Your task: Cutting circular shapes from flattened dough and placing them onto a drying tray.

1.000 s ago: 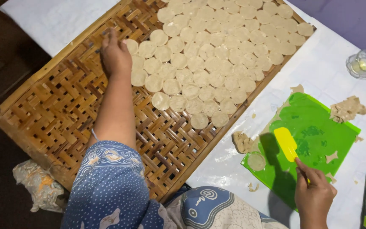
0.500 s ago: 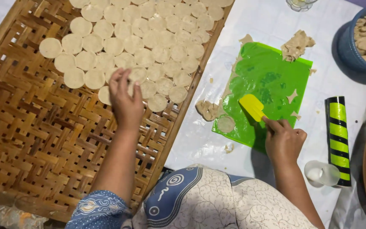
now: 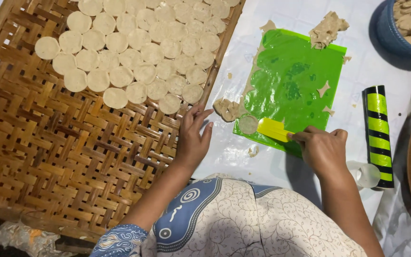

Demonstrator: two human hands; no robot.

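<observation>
My right hand is clenched round the handle of a flat yellow plastic scraper, its blade lying on the glossy green sheet just beside a round, pale dough disc at the sheet's lower left corner. My left hand is released, fingers spread, resting on the edge of the woven bamboo tray, where rows of smooth round discs lie on the coarse lattice. A lump of ragged dough scraps sits just off my left fingertips, on the white counter. A striped green-and-black roller lies to the right.
</observation>
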